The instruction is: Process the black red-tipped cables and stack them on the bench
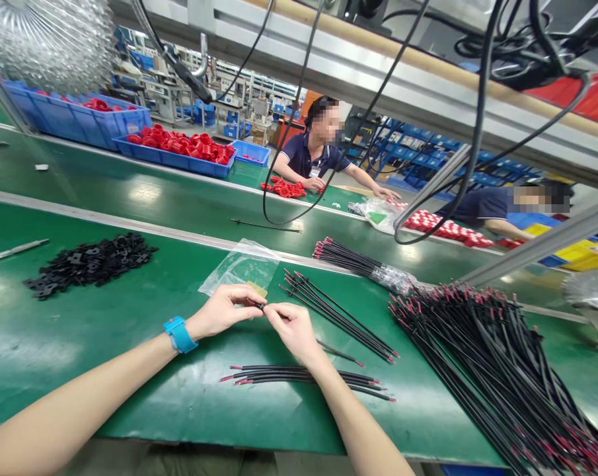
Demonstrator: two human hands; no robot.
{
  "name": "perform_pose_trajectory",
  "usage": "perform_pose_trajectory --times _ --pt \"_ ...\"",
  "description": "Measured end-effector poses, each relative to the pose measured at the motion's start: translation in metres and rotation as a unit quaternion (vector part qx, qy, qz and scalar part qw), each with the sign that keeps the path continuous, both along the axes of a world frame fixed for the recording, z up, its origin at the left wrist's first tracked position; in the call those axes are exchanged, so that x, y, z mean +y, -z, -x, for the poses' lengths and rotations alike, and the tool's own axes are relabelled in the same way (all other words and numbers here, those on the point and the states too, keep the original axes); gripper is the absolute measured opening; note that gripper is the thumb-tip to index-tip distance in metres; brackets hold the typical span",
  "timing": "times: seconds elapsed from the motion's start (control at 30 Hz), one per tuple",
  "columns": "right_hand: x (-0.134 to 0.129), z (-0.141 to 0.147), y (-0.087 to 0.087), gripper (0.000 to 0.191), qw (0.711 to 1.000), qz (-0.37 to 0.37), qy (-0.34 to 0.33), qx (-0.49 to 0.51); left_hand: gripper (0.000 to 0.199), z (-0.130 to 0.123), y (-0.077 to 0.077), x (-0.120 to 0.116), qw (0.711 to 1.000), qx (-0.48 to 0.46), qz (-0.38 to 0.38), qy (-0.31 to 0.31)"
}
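My left hand [225, 311], with a blue band on its wrist, and my right hand [293, 328] meet at the fingertips over the green bench. Between them my left fingers pinch a small black part [261, 306], mostly covered by the fingers. My right hand is closed at the same spot, around a black cable [342, 354] whose red-tipped end comes out behind the wrist. Several loose black cables [279, 374] lie below and partly under my right forearm. Beyond the right hand rest several cables with small black pieces [328, 311] near their far ends.
A heap of black clips [95, 261] lies left, near a pen-like tool [15, 251]. A plastic bag [242, 268] is just beyond my hands. Large cable bundles [482, 357] fill the right. Blue bins of red parts [180, 149] and two co-workers [314, 149] are across the line. Black wires [477, 132] hang overhead.
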State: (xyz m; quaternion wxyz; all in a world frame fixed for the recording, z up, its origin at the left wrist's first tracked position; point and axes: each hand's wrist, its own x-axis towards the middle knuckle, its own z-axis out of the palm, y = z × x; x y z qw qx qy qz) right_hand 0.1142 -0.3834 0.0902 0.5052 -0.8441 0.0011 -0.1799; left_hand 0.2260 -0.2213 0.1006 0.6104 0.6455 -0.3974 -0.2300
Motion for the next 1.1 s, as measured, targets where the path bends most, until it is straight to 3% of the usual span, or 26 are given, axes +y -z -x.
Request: perform_pose_trajectory --times 0.13,0.27,0.47,0.63,0.7,0.8,0.9,1.0,1.1 --pt "-0.006 0.002 0.0 0.026 0.974 0.203 0.022 -0.097 0.026 -0.003 0.004 0.0 0.999 -0.011 0.017 0.03" --pt "-0.011 0.002 0.002 0.023 0.939 0.305 0.043 -0.156 0.041 -0.005 0.007 0.001 0.999 0.018 0.002 0.046" --pt "-0.012 0.002 0.003 0.025 0.91 0.377 0.057 -0.161 0.045 -0.004 0.008 0.0 0.998 0.064 0.005 0.027" --pt "-0.009 0.003 0.0 0.032 0.924 0.364 0.05 -0.11 0.051 0.003 0.005 -0.001 0.999 0.028 0.023 0.03" --pt "-0.011 0.003 -0.001 0.032 0.921 0.371 0.053 -0.103 0.053 0.001 0.004 -0.002 0.999 -0.017 0.02 0.025" --pt "-0.027 0.002 -0.001 0.029 0.901 0.409 0.084 -0.12 0.05 -0.021 -0.001 0.002 0.984 -0.174 -0.002 -0.029" --pt "-0.052 -0.003 -0.003 0.028 0.874 0.45 0.136 -0.12 0.039 -0.063 -0.006 0.023 0.912 -0.361 -0.114 -0.157" --pt "-0.071 -0.004 -0.009 0.029 0.85 0.49 0.179 -0.07 0.033 -0.106 -0.005 0.059 0.779 -0.447 -0.329 -0.291" --pt "-0.068 0.001 -0.019 0.032 0.851 0.491 0.186 -0.02 0.036 -0.135 0.007 0.093 0.656 -0.464 -0.48 -0.353"
